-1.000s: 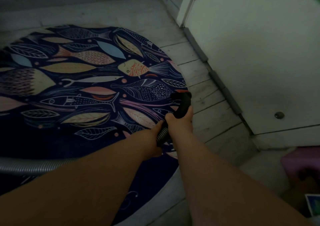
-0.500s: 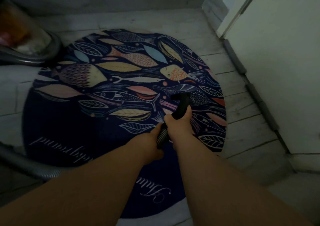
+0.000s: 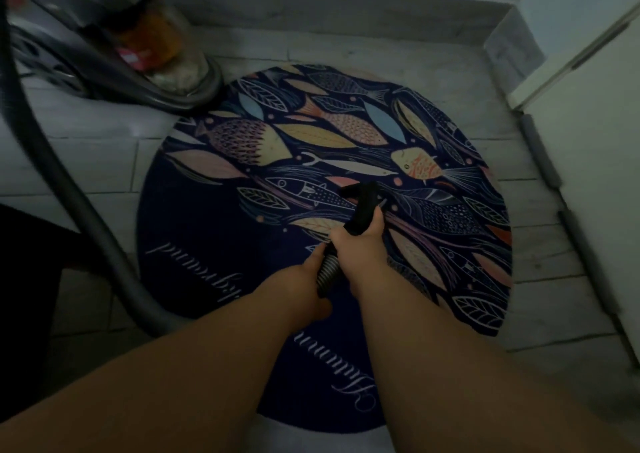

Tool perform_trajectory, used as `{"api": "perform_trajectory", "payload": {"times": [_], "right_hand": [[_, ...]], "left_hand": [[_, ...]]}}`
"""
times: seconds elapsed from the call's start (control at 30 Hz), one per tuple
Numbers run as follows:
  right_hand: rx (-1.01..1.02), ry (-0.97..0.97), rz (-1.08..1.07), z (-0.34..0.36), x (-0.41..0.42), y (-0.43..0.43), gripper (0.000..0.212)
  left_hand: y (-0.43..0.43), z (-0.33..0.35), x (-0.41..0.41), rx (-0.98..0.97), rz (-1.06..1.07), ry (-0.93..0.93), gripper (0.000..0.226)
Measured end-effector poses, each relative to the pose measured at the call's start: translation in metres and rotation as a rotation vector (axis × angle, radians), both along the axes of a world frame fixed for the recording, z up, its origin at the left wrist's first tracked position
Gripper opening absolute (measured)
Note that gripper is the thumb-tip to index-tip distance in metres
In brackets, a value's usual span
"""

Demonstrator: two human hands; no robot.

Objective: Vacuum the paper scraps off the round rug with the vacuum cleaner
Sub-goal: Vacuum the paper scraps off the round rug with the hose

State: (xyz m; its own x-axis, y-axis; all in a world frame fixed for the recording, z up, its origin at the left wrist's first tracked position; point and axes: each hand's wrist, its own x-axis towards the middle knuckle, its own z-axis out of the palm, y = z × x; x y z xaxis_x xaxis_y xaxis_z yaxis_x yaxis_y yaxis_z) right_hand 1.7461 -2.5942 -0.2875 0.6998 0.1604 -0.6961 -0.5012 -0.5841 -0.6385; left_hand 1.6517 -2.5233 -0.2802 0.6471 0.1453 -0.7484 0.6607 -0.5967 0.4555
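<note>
Dim plank floor [image 3: 346,50], round rug [image 3: 207,210], right hand [image 3: 360,250] and left hand [image 3: 304,286] gripping hose handle [image 3: 363,206], vacuum cleaner [image 3: 104,36] beside rug

Dim, murky light; edges bowed and softly blurred.

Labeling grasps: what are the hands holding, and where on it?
The right hand grips the black nozzle at its base; the left hand holds the ribbed hose just behind it.
</note>
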Motion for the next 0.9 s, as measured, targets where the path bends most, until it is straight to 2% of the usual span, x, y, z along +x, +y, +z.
{"api": "perform_trajectory", "payload": {"times": [0.33, 0.57, 0.9], "right_hand": [[0.055, 0.028, 0.17, 0.002, -0.052, 0.08, 0.093], [0.069, 0.069, 0.366, 0.001, -0.088, 0.12, 0.095], [0.064, 0.104, 0.507, 0.007, -0.098, 0.122, 0.093]], "left_hand": [[0.06, -0.009, -0.072, 0.046, 0.198, -0.089, 0.102], [0.076, -0.023, -0.121, 0.046, 0.384, -0.14, 0.102], [0.075, -0.012, -0.138, 0.07, 0.394, -0.155, 0.101]]}}
